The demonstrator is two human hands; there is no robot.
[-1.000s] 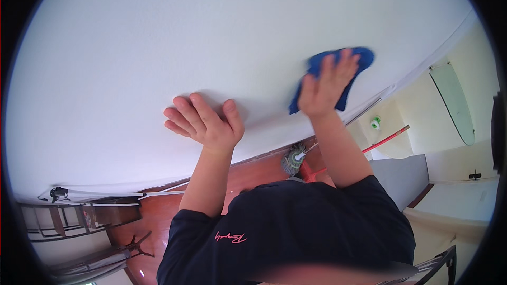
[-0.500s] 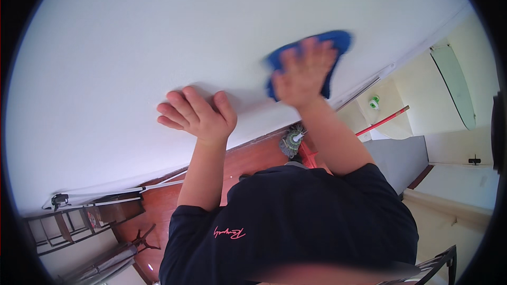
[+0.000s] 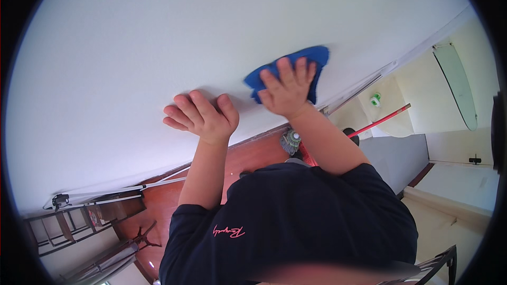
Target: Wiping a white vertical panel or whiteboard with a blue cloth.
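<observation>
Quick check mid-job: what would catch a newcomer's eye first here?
The vivid blue cloth stands out first, under the right hand on the white wall, right of centre. Next comes the left hand, spread left of the cloth, then the red pole slanting at right.

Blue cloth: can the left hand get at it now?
Probably yes: the left hand looks free and only white wall separates it from the blue cloth, though the right hand covers the cloth's middle.

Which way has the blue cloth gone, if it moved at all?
Yes: the blue cloth has moved left across the white wall, away from the greenish panel.
</observation>
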